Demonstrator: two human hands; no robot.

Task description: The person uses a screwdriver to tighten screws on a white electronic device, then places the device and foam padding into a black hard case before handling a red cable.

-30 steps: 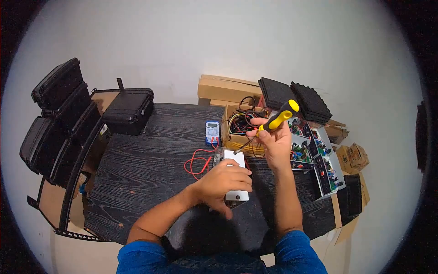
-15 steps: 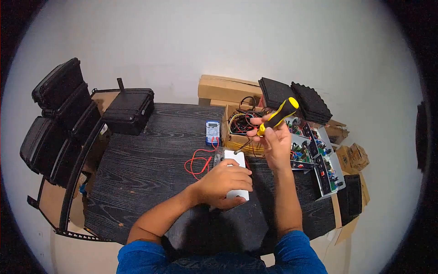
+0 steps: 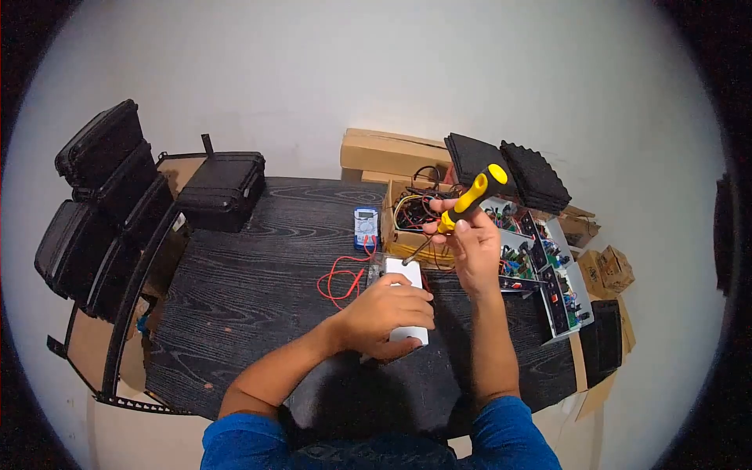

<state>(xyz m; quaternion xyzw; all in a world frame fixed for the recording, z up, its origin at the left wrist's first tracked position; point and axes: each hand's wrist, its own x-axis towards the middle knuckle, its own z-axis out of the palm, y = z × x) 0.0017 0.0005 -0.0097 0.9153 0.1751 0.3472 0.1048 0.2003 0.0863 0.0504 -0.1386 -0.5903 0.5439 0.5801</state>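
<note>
My right hand point(image 3: 473, 243) is closed on a yellow-and-black screwdriver point(image 3: 468, 205), its handle tilted up and to the right. The tip of its shaft meets the far end of a white rectangular box point(image 3: 404, 270). Wrapped over the middle of that box is my left hand point(image 3: 388, 315), its thumb along the near end, holding it against the table. Part of the white box is hidden under my left fingers. Just beyond lies a blue multimeter point(image 3: 366, 227) with red test leads point(image 3: 330, 287) looped on the table.
Behind my right hand stands a cardboard box of cables point(image 3: 398, 205). Opened units with circuit boards point(image 3: 540, 266) sit to the right. Black foam sheets point(image 3: 535, 172) and a long carton point(image 3: 392, 149) are at the back. Black cases point(image 3: 223, 188) stand on the left of the dark table point(image 3: 235, 290).
The screwdriver handle has turned about its length and tipped slightly left in my right fingers. My left hand and the white box have stayed put.
</note>
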